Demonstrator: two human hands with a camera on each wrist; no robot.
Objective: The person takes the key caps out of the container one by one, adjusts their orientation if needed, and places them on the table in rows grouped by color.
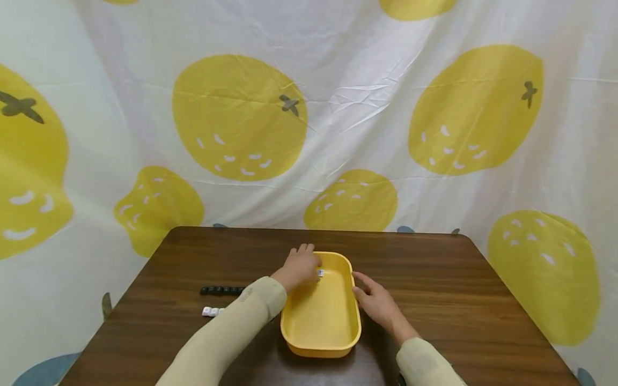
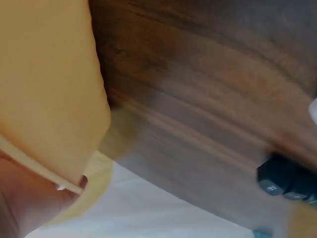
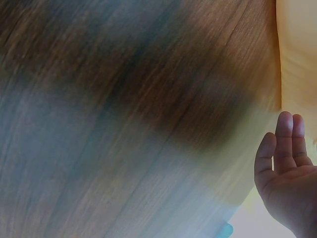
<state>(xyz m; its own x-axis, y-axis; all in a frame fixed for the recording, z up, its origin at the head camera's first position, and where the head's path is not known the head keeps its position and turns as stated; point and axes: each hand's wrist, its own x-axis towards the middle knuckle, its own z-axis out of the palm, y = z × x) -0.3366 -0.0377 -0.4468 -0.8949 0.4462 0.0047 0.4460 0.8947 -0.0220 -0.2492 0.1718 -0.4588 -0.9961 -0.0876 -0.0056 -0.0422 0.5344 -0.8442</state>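
Note:
A yellow rectangular tray (image 1: 322, 313) stands on the dark wooden table. My left hand (image 1: 300, 267) reaches over its far left rim, fingers bent down into the tray. At those fingertips I see a small white keycap (image 1: 321, 273) with a dark mark, pinched there; in the left wrist view the hand (image 2: 37, 196) is partly hidden behind the rim, a white speck among the fingers. Along the tray's right side lies my right hand (image 1: 379, 304), thumb and forefinger right at the rim. Its fingers (image 3: 285, 141) look nearly straight in the right wrist view.
Left of the tray, a row of black keycaps (image 1: 219, 290) lies on the table (image 1: 434, 305). Nearer to me are several white keycaps (image 1: 210, 311), partly covered by my left sleeve. A lemon-print curtain (image 1: 347, 123) hangs behind the table's far edge.

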